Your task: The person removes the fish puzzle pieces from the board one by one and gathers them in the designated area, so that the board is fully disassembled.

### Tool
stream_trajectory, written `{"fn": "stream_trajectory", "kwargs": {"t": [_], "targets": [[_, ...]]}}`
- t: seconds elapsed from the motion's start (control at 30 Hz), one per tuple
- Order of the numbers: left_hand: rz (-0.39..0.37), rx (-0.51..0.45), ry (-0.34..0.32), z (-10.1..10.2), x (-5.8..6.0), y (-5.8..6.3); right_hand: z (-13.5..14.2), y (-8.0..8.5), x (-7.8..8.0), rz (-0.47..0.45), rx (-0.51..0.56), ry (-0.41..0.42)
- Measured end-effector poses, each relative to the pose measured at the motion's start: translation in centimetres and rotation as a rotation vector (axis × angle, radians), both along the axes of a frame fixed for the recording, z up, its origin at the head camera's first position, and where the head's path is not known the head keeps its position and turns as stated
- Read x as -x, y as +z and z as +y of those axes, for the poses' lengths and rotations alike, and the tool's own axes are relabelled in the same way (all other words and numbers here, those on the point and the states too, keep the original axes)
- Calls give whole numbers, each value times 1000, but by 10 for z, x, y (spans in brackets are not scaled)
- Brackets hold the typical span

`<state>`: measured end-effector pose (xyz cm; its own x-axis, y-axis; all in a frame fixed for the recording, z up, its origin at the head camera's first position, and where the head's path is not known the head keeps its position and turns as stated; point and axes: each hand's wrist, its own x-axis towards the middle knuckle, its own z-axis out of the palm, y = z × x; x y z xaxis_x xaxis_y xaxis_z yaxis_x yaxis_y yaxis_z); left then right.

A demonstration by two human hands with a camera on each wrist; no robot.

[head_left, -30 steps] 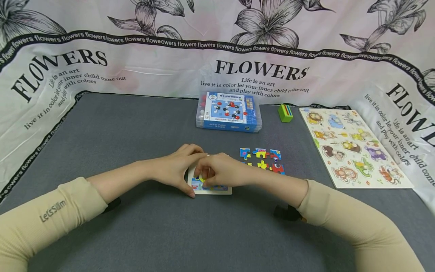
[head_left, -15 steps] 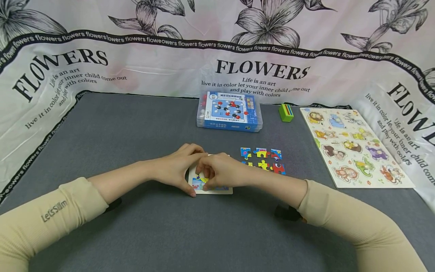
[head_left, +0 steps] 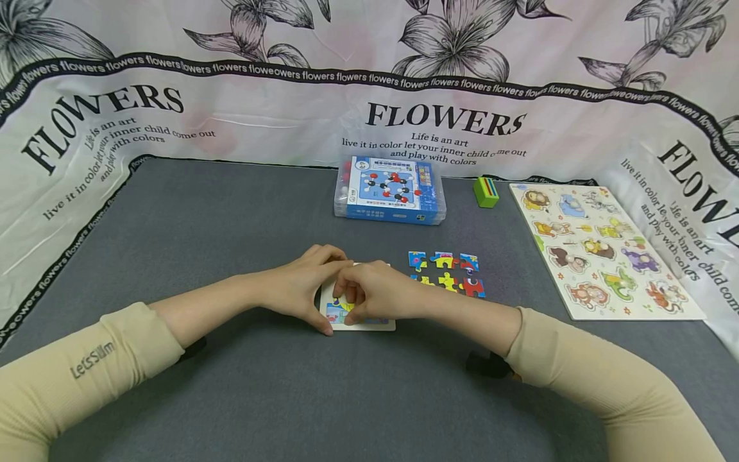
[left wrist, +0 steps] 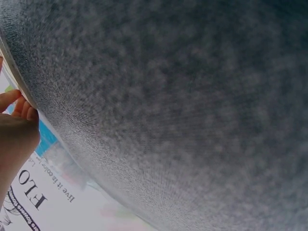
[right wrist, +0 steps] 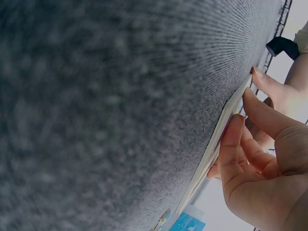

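Note:
A small jigsaw tray (head_left: 369,326) with a pale frame lies flat on the table, with blue and yellow picture parts showing in it. My left hand (head_left: 303,282) holds its left side, thumb at the near corner and fingers at the far edge. Over the tray, my right hand (head_left: 387,290) has thumb and index finger bent together at a yellow jigsaw piece (head_left: 346,305), which the fingers mostly hide. The right wrist view shows these fingertips down against the tray (right wrist: 211,149). Loose jigsaw pieces (head_left: 447,280) lie in rows just right of the tray, partly behind the right forearm.
Behind the hands stands a clear plastic box (head_left: 389,190) with a molecule picture. A green block with coloured stripes (head_left: 486,192) is right of it. A large animal picture board (head_left: 606,253) lies at the right. A flower-print cloth (head_left: 265,122) hangs along the back.

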<state>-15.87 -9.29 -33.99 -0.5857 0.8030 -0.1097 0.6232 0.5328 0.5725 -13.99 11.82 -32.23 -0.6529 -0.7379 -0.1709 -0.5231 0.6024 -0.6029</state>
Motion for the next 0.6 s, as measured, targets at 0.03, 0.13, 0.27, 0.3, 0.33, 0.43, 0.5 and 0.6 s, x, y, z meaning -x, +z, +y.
{"fn": "stream_trajectory", "kwargs": {"t": [0.03, 0.13, 0.27, 0.3, 0.33, 0.43, 0.5, 0.6], "targets": [[1, 1, 2, 0, 0, 0, 0, 0, 0, 2, 1, 0], [5, 5, 6, 0, 0, 1, -1, 0, 0, 1, 9, -4], [15, 9, 5, 0, 0, 1, -1, 0, -1, -7, 23, -9], [18, 11, 5, 0, 0, 2, -1, 0, -1, -10, 27, -10], [18, 11, 5, 1, 0, 2, -1, 0, -1, -13, 29, -10], [12, 12, 7, 1, 0, 1, -2, 0, -1, -18, 34, -8], [11, 11, 6, 1, 0, 1, -2, 0, -1, -25, 39, -8], [13, 11, 2, 2, -1, 0, -1, 0, -2, -30, 41, -12]]}}
